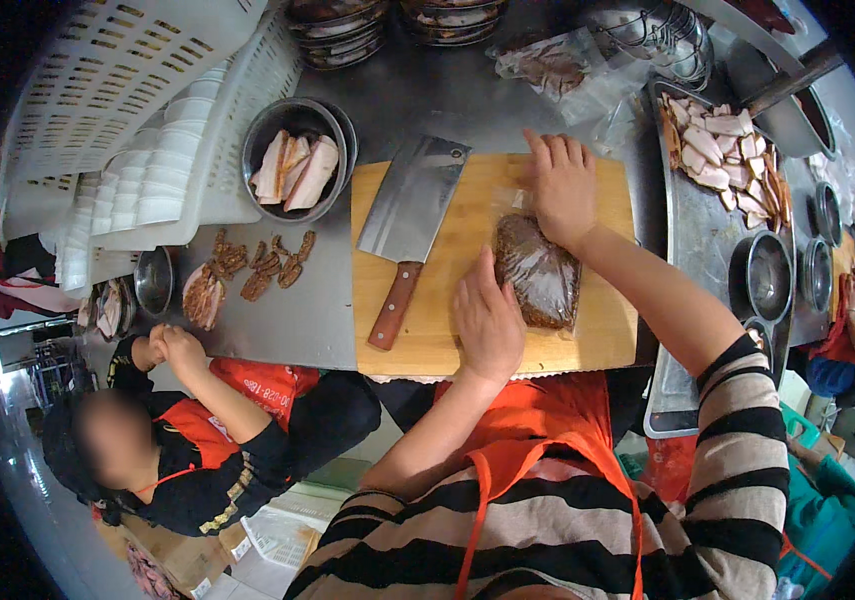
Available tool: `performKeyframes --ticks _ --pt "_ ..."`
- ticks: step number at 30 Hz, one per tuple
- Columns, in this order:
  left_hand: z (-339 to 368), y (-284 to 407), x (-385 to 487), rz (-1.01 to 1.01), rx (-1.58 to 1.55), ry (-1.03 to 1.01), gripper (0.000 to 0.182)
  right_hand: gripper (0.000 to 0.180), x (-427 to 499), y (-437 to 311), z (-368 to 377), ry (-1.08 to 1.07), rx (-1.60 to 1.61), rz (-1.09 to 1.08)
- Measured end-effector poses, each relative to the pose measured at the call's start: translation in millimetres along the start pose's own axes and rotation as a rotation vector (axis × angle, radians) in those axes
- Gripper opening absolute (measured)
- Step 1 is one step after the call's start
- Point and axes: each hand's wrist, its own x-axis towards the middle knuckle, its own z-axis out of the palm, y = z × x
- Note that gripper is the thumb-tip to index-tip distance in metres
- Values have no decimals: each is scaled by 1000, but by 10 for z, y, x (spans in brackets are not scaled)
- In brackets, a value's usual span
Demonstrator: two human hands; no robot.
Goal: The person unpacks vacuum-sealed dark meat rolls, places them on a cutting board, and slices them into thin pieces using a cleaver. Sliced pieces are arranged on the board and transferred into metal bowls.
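Note:
A dark brown block of meat in a clear plastic bag (536, 274) lies flat on the wooden cutting board (600, 345). My left hand (491, 322) rests along its left side, thumb and fingers stretched out. At the upper right edge of the bag is my right hand (566, 187), its fingers extended towards the far side of the board. Neither hand is closed around the bag. To the left on the board, a cleaver (414, 210) with a brown wooden handle (396, 304) lies with its blade pointing away from me.
Left of the board stand a metal bowl (247, 161) of pork pieces and small piles of sliced meat (262, 266). A metal tray (697, 292) with cut pork (727, 161) is on the right. White plastic baskets (142, 82) rise at upper left. A co-worker (247, 450) sits at left.

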Motion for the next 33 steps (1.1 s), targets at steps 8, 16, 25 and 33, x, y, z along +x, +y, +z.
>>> performKeyframes --ticks 8,16,25,33 --pt "31 -76 7 -254 -325 18 54 42 166 271 311 -12 180 169" --pt "-54 -146 -32 -287 -680 205 42 47 -573 -766 -457 -277 180 -302" --pt "-9 -179 -160 -356 -681 145 38 60 -205 -597 -229 -362 177 -272" --pt "115 -246 -198 -340 -731 195 43 67 273 -350 177 -266 223 -331"
